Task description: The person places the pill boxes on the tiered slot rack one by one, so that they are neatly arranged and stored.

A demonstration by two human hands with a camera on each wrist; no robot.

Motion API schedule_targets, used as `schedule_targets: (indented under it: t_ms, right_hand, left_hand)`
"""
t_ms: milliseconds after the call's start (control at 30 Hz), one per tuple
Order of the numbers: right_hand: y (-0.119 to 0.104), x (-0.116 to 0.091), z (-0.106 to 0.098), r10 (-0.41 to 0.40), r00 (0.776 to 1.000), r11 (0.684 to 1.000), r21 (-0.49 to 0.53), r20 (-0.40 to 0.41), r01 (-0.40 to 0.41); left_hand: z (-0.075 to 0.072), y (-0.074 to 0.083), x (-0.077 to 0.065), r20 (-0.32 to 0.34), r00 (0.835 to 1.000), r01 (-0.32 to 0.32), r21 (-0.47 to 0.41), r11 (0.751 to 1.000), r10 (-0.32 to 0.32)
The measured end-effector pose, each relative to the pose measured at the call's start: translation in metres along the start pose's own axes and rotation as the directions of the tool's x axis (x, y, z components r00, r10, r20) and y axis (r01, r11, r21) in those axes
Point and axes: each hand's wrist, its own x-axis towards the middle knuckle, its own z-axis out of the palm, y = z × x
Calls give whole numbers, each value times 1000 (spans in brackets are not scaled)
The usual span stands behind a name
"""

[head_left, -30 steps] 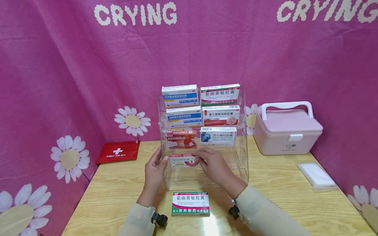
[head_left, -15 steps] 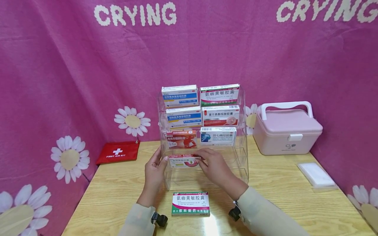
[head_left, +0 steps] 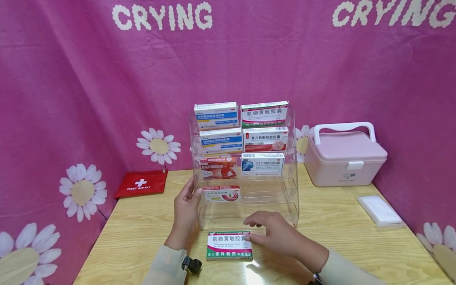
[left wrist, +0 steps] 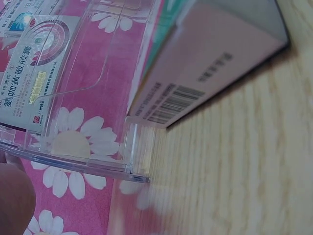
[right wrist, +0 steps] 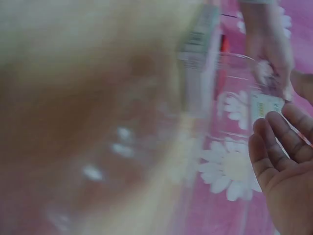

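A clear tiered display rack (head_left: 263,211) stands mid-table with medicine boxes on its upper tiers. My left hand (head_left: 185,208) holds the rack's lower left side, thumb toward the front; part of the thumb (left wrist: 14,200) shows in the left wrist view. Beside that thumb, a white and red capsule box (head_left: 221,194) leans in the fourth tier. A green, white and magenta medicine box (head_left: 228,247) lies flat before the rack. Over its right end hovers my right hand (head_left: 278,233), fingers spread from the thumb and holding nothing. Those loosely bent fingers (right wrist: 288,142) also show in the right wrist view.
At the back right sits a pink lidded case (head_left: 347,158) with a white handle. A white packet (head_left: 380,210) lies in front of it. On the left is a red first aid pouch (head_left: 141,183). A magenta curtain (head_left: 249,59) hangs behind the table.
My right hand has let go of the white and red capsule box in the fourth tier and moved down toward the box on the table. The left hand stays at the rack.
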Motion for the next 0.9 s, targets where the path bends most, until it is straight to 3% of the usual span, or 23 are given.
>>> schedule_targets:
  t_ms: [200,433,767,900]
  right_hand:
    - [14,-15,11,9,989,995,-100,150,6]
    - [16,-20,23,53,977,987,-157,206,-20]
    - [16,-11,28,118,957,975,-214,264,-61]
    - [15,-11,28,130,954,980,-183,270,-81]
  left_hand:
    - [-1,1,0,10,1000,-10,-6,1000,10]
    - [-1,1,0,4,999,36,9,999,-36]
    - [-3,2,-1,4,999,39,29,999,-39]
    - [-2,2,-1,10,1000,16,15,1000,-16]
